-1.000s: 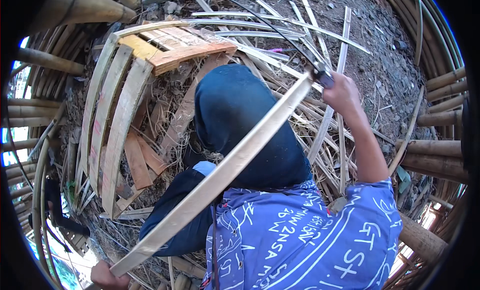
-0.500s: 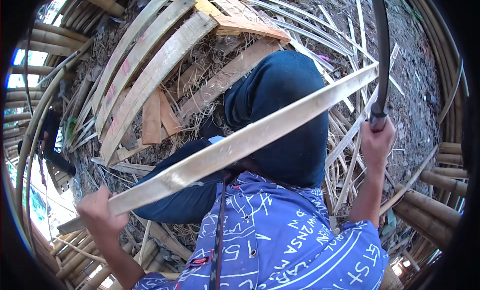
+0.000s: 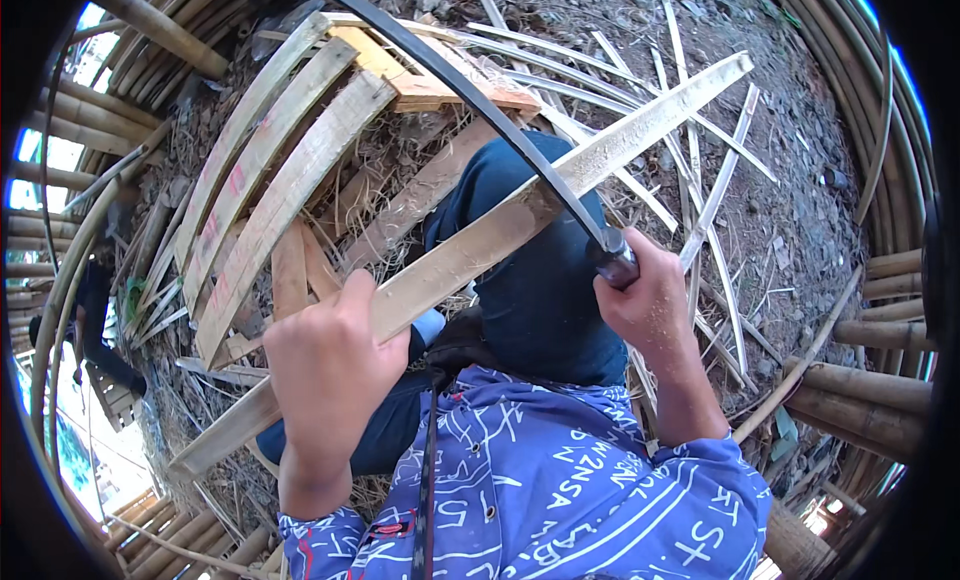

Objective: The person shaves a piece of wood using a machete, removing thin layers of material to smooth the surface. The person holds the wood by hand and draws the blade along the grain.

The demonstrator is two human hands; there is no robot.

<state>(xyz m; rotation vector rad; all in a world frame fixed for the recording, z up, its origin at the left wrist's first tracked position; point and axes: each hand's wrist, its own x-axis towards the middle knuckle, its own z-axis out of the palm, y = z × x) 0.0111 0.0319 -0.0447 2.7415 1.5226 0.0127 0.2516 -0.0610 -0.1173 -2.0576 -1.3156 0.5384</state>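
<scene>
A long pale bamboo slat [image 3: 455,252] runs diagonally across my lap, over my raised knee [image 3: 535,300], its far end up to the right. My left hand [image 3: 335,360] is closed round the slat near its lower left part. My right hand [image 3: 650,290] grips the dark handle of a machete [image 3: 455,85], whose long, narrow, slightly curved blade slants up to the left. Near its handle the blade crosses over the slat; whether it touches cannot be told.
A wooden crate-like frame of boards [image 3: 300,195] stands ahead on the left, with shavings around it. Thin split strips [image 3: 705,215] litter the ground to the right. Bamboo poles [image 3: 865,390] lie along both sides. Another person's dark-clothed leg [image 3: 100,350] shows at far left.
My left hand has slid rightward along the slat, nearer its middle. The machete has swung from upright at the right to slanting left across the slat, my right hand moving left and lower.
</scene>
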